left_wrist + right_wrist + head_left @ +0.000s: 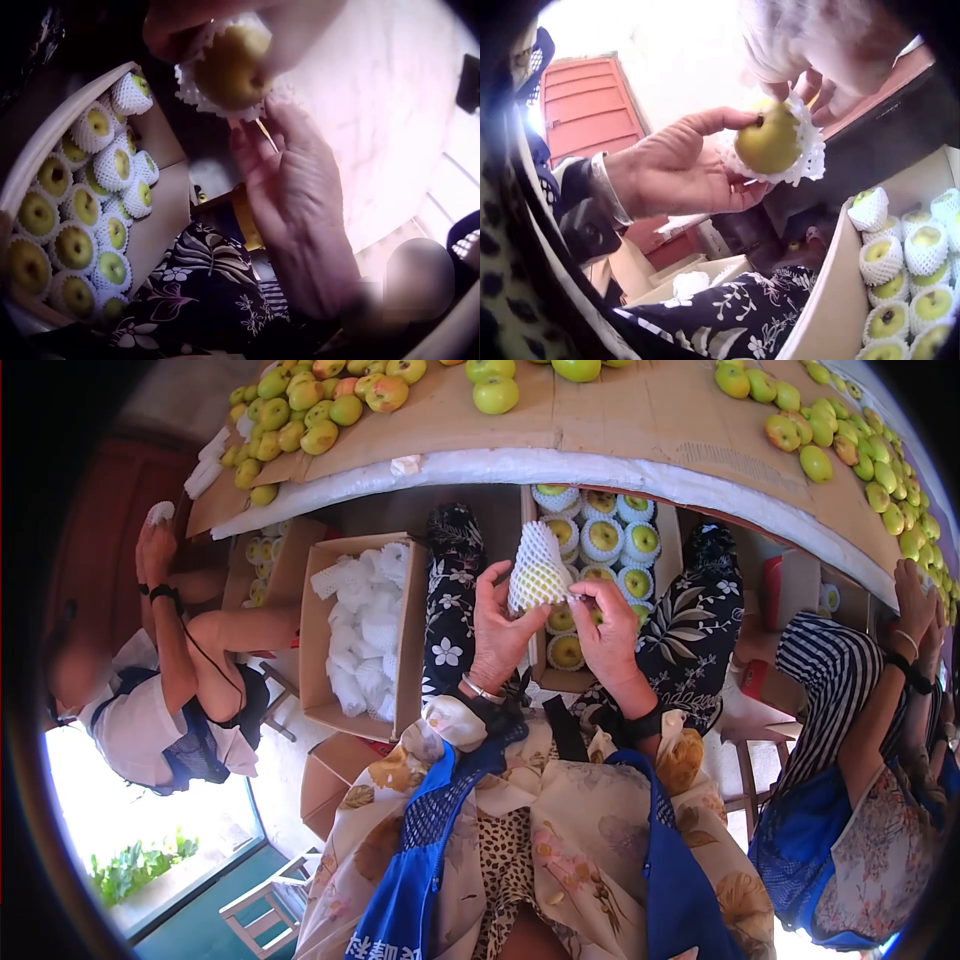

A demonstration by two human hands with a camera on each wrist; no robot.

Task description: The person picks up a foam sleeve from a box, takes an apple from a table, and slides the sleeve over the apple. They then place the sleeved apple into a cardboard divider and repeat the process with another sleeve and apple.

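Left hand fingers curled round apple (partly netted); right hand fingers pinching net edge; left box holds nets.

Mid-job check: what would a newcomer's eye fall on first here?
Probably the apple in its white foam net, held mid-picture in the head view by the left hand while the right hand pinches the net's edge. Next, the carton of netted apples between the patterned trouser legs, then bare apples heaped at both sides of the cardboard-covered table above.
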